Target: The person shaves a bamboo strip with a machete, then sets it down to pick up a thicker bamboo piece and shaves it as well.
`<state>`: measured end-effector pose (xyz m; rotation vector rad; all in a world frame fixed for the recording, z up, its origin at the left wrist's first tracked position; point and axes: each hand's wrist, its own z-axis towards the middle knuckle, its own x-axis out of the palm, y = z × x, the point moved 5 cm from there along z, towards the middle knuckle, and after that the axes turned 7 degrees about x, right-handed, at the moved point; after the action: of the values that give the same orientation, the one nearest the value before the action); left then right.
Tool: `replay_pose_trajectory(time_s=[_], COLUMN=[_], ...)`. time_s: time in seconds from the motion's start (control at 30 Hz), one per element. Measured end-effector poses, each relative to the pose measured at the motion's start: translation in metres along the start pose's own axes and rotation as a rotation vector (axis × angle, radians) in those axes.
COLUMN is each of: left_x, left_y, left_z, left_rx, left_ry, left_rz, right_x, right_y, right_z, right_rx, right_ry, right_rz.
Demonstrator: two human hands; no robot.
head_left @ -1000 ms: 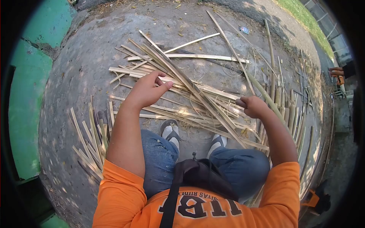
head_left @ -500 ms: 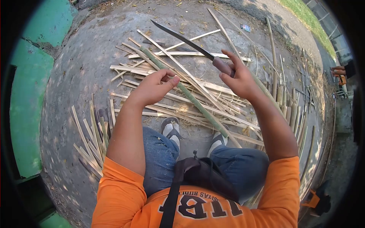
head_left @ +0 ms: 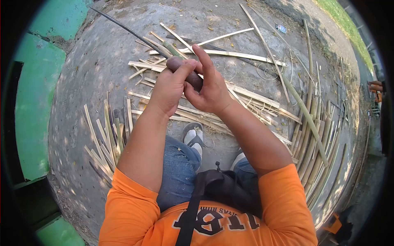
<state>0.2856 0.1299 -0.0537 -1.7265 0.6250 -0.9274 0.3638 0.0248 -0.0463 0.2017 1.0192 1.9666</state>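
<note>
Looking down, we are nearest to our orange shirt [head_left: 246,213], with a black bag [head_left: 227,188] against it and blue jeans [head_left: 176,168] beyond. Past the lap, our bare hands come together on a long knife [head_left: 173,63], held up over the grey ground [head_left: 74,110]. The left hand [head_left: 168,91] is wrapped round its brown handle, thumb laid across; the right hand [head_left: 211,92] is at the handle's butt end, forefinger and thumb spread, its other fingers mostly hidden, so we cannot tell whether they grip. The dark blade [head_left: 131,32] points away toward the ground's far left corner. We judge this step to be a change of hold between hands; the next move would call for one firm grip on the handle, fingers clear of the blade. Beyond and beneath the hands, pale split strips [head_left: 254,95] lie crisscrossed mid-ground, with a green-skinned piece [head_left: 174,49] showing just past the handle. Round poles [head_left: 318,137] lie toward the right edge. Farthest off, a small blue packet [head_left: 281,28] lies near the far edge.
</note>
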Motion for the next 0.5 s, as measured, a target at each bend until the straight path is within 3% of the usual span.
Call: replay_pose_trajectory(time_s=[0.03, 0.07, 0.13, 0.2, 0.23, 0.3, 0.37, 0.5], left_x=[-0.003, -0.006, -0.017, -0.036, -0.042, -0.042, -0.045, -0.047], left_y=[-0.002, -0.006, -0.015, -0.011, -0.009, -0.009, -0.011, -0.016], left_z=[0.000, 0.001, 0.000, 0.002, 0.005, 0.003, 0.002, 0.001], left_rx=[0.025, 0.057, 0.080, 0.041, 0.025, 0.033, 0.040, 0.084], left_ry=[-0.051, -0.102, -0.235, -0.255, -0.262, -0.293, -0.320, -0.347], left_rz=[-0.020, -0.040, -0.037, -0.005, 0.013, 0.015, 0.009, 0.008], right_x=[-0.003, -0.006, -0.018, -0.030, -0.032, -0.038, -0.049, -0.060], right_y=[-0.003, -0.027, -0.091, -0.153, -0.171, -0.173, -0.164, -0.183], right_z=[-0.004, -0.016, -0.046, -0.104, -0.142, -0.216, -0.260, -0.295], right_rx=[-0.031, 0.184, 0.607, 1.028, 1.161, 1.201, 1.343, 1.383], right_ry=[-0.027, -0.057, -0.246, 0.017, 0.255, 0.707, 0.773, 0.836], right_rz=[0.075, 0.245, 0.301, -0.173, -0.489, -0.850, -0.950, -0.947])
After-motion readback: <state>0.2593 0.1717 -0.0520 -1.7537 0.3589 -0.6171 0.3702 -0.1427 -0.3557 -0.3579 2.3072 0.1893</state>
